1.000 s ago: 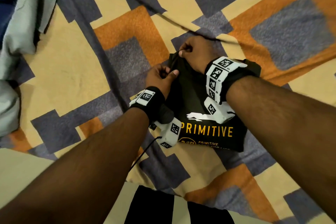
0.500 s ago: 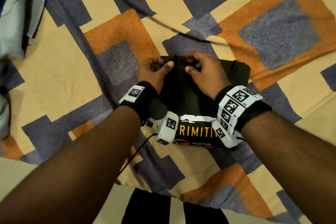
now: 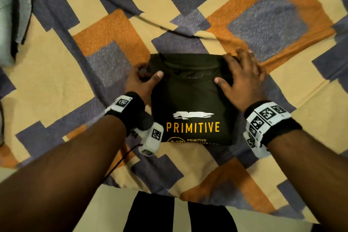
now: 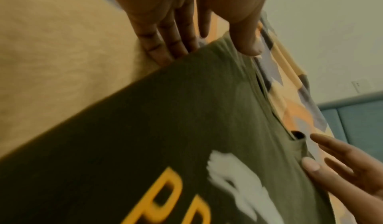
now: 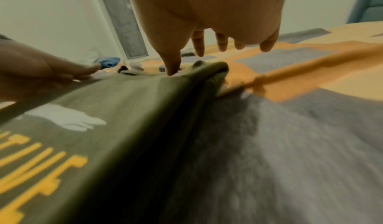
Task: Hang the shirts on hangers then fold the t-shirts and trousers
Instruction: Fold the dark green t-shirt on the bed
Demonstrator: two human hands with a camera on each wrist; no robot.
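The folded t-shirt reads "PRIMITIVE" in yellow, repeated smaller below.

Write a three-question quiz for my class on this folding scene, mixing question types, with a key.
1. True or false: the dark t-shirt lies folded on the patterned bedspread.
2. Which word is printed in yellow on it? A) NATIVE B) PRIMITIVE C) ACTIVE
3. Fill in: the left hand and the right hand rest at the t-shirt's two far ____.

Key: 1 true; 2 B; 3 corners.
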